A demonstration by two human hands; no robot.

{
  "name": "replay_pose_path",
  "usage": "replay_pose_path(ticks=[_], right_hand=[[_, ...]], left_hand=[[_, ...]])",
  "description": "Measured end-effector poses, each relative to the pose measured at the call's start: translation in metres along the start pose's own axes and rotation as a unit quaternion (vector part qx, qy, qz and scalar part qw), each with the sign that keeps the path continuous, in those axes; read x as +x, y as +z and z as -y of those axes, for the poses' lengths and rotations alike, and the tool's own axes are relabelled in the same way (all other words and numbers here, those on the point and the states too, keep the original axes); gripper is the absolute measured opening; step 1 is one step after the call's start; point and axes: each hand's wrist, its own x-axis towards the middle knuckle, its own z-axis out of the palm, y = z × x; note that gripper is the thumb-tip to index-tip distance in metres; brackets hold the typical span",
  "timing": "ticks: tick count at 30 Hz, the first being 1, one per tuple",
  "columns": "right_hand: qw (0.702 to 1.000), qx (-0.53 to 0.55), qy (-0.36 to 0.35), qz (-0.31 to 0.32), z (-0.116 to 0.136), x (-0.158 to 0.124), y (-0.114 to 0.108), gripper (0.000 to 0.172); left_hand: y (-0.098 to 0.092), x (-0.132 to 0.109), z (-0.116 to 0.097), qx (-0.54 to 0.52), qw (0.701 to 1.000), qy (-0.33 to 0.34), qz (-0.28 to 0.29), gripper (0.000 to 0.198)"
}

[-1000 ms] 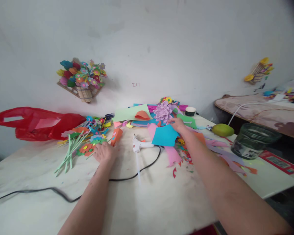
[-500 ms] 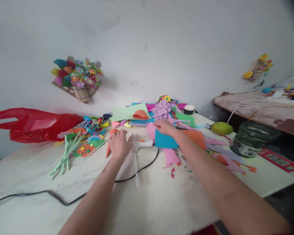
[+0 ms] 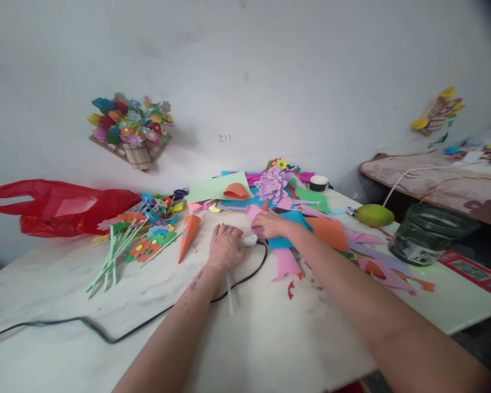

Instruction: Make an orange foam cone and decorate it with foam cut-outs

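Note:
My left hand [image 3: 226,248] is closed over the body of a white hot glue gun [image 3: 250,240], hiding most of it. The gun's handle end shows to the right, and a clear glue stick [image 3: 229,297] pokes out below. To the left lies an orange foam cone [image 3: 189,237], free of my hand. My right hand [image 3: 268,225] has its fingers bent down by a pink foam piece [image 3: 253,212] and the left edge of a blue sheet [image 3: 292,222]. Its fingertips are partly hidden, and what they pinch cannot be made out.
A lilac foam flower [image 3: 272,185] rests on coloured sheets at the back. Foam flowers [image 3: 143,248] and pale green stems [image 3: 110,262] lie left, beside a red plastic bag [image 3: 77,210]. A glass jar [image 3: 427,237] stands right. A black cord [image 3: 106,339] crosses the table.
My left hand has left the orange cone and moved right onto the glue gun. My right hand has shifted left and closer to me; the blue sheet has moved to the right and curls.

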Motion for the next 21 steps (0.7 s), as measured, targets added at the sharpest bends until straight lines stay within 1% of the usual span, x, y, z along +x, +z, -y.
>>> replay_pose_path(ticks=[4, 8, 12, 14, 17, 19, 21], right_hand=[[1.0, -0.006, 0.023, 0.011, 0.002, -0.006, -0.006, 0.042], [0.998, -0.013, 0.043, 0.048, 0.006, -0.006, -0.013, 0.037], [0.998, -0.021, 0.012, 0.053, 0.008, 0.0, -0.017, 0.043], [0.996, -0.031, 0.024, 0.08, 0.008, 0.002, -0.018, 0.038], [0.989, -0.04, 0.069, 0.127, 0.008, 0.005, -0.023, 0.028], [0.988, -0.036, 0.087, 0.12, 0.009, 0.007, -0.026, 0.026], [0.99, -0.029, 0.106, 0.084, 0.009, 0.01, -0.028, 0.028]], left_hand=[[0.004, 0.001, 0.0, -0.009, 1.0, 0.013, -0.01, 0.041], [0.004, 0.002, -0.002, -0.009, 1.0, 0.015, -0.017, 0.042], [0.001, 0.004, -0.001, -0.019, 1.0, 0.004, -0.015, 0.039], [-0.002, 0.006, 0.002, -0.032, 0.999, -0.016, -0.019, 0.038], [-0.007, 0.011, 0.008, -0.061, 0.997, -0.049, -0.027, 0.038], [-0.01, 0.015, 0.012, -0.083, 0.993, -0.069, -0.041, 0.036], [-0.011, 0.019, 0.015, -0.104, 0.987, -0.099, -0.07, 0.033]])
